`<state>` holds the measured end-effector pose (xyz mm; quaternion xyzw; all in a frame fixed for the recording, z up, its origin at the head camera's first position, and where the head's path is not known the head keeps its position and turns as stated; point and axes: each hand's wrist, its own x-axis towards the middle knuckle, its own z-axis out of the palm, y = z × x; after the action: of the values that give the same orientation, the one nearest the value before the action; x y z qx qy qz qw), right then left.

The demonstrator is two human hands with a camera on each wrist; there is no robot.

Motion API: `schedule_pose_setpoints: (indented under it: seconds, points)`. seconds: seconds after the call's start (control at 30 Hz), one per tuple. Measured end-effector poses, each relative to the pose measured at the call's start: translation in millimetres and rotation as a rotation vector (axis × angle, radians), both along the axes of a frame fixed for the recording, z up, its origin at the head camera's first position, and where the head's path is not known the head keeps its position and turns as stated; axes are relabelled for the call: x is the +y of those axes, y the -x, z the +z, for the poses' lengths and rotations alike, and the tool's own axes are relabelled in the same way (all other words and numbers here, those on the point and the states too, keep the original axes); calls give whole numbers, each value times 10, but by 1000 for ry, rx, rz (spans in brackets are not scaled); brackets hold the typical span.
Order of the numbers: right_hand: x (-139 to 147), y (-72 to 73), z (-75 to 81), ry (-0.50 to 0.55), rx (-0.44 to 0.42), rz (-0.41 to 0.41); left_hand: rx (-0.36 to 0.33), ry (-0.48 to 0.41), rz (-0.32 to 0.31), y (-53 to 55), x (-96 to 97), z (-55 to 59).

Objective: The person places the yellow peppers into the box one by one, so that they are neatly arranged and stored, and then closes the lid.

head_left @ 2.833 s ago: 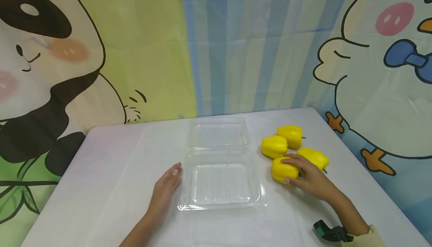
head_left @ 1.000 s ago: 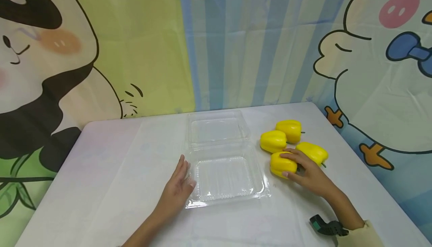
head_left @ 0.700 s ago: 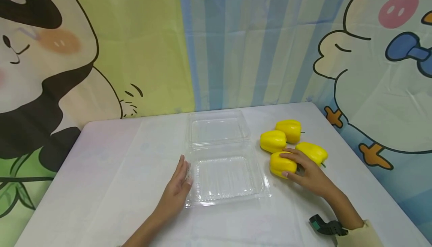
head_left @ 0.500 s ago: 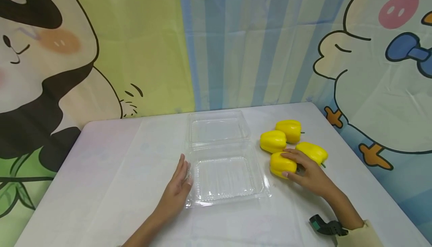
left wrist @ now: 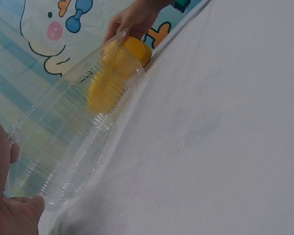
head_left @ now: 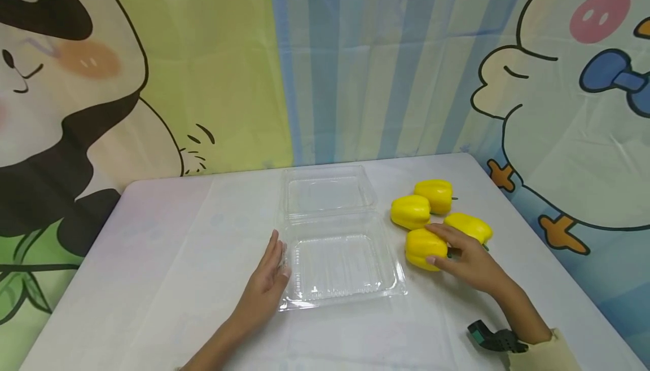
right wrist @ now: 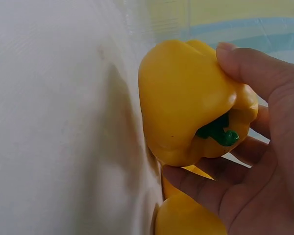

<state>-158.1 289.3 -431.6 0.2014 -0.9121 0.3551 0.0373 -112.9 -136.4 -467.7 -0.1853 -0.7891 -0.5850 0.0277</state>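
Observation:
My right hand (head_left: 469, 258) grips a yellow bell pepper (head_left: 425, 250), thumb on its near side and fingers over the far side. In the right wrist view, the green stem of this bell pepper (right wrist: 186, 103) points toward the palm. Along the left side of a clear plastic clamshell box (head_left: 337, 295) lies my left hand (head_left: 263, 289), fingers fairly straight and thumb at the rim. The box's lid (head_left: 327, 193) is folded back away from me. Through the box wall in the left wrist view, yellow peppers (left wrist: 105, 90) show beside the right hand.
Three more yellow peppers lie close together beyond the right hand: a left one (head_left: 410, 211), a far one (head_left: 434, 195) and a right one (head_left: 468, 227). A white cloth (head_left: 167, 281) covers the table. Behind it hangs a cartoon-printed curtain (head_left: 350, 66).
Since the earliest frame the left hand has come in against the box, whose near end has shifted right and turned slightly. The gripped bell pepper has tilted a little in the right hand.

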Motion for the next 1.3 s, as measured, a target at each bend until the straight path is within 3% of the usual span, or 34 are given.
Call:
schedule_pose_setpoints:
  seconds: [0.43, 0.87, 1.1, 1.3]
  points:
    - [-54, 40, 274, 80, 53, 2, 8, 31, 21, 8, 8, 23]
    - [-296, 172, 507, 156, 97, 139, 32, 43, 35, 0, 14, -1]
    - [-466, 290, 596, 123, 45, 188, 27, 37, 36, -5, 7, 6]
    - [-619, 382, 630, 169, 4, 249, 15, -9, 18, -3, 13, -8]
